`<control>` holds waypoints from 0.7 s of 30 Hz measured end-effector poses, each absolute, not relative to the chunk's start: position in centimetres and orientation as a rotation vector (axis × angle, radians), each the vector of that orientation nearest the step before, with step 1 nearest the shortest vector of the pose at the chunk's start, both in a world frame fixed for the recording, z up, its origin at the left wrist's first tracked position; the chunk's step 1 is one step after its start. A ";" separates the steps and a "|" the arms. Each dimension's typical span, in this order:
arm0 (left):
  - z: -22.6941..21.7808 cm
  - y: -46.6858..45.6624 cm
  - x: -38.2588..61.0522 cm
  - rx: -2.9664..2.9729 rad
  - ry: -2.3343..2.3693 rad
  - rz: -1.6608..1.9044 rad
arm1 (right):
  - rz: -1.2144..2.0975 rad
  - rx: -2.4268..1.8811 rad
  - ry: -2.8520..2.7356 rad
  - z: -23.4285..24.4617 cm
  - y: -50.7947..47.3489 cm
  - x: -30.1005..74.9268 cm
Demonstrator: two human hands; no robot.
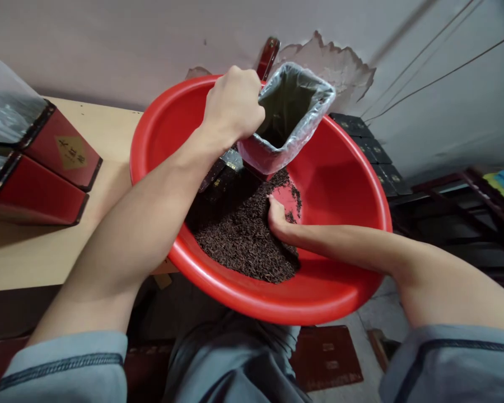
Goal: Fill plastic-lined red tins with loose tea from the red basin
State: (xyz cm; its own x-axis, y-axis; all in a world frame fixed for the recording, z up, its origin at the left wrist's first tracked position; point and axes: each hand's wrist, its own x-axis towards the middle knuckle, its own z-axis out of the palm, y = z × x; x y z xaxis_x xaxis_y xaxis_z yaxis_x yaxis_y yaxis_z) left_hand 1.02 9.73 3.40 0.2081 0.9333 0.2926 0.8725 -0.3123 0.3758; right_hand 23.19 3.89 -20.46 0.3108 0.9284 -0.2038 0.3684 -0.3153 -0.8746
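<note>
A wide red plastic basin (344,252) holds a heap of dark, dry tea leaves (243,240). Over its far side, my left hand (235,103) is closed on the rim of a tall square tea box (273,159). A clear plastic bag lines that box and is folded over its mouth, which tilts up toward me; the inside is dark. My right hand (279,218) reaches into the basin from the right, against the leaves just below the box. Its fingers are mostly hidden behind the hand and in the leaves. Dark boxes (222,173) lie partly covered behind my left forearm.
Red tea boxes (59,145) with plastic liners stand on the pale wooden table (113,126) at the left. Several black boxes (369,148) are stacked behind the basin at the right. A dark wooden rack (457,207) stands further right, and the wall (151,45) has peeling paint.
</note>
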 end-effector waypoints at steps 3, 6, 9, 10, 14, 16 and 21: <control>3.5 9.5 1.1 2.338 1.716 0.739 | 1.082 -1.798 -1.111 -19.6 3.1 20.9; 3.3 9.4 0.9 2.325 1.719 0.722 | 1.167 -1.752 -1.096 -18.5 1.5 19.0; 2.7 9.5 1.1 2.346 1.725 0.698 | 1.330 -1.672 -1.222 -16.8 -0.4 17.7; 2.5 9.5 1.2 2.351 1.727 0.688 | 1.392 -1.619 -1.355 -16.1 -1.0 17.3; 1.7 9.4 2.4 2.265 1.706 0.635 | 1.385 -1.255 -2.267 -12.7 -2.6 15.9; 1.3 9.1 3.1 2.201 1.653 0.611 | 1.205 -1.064 -2.708 -11.0 -2.8 15.8; 0.4 8.3 4.6 2.203 1.654 0.567 | 0.621 -0.735 -3.193 -7.6 -2.7 17.4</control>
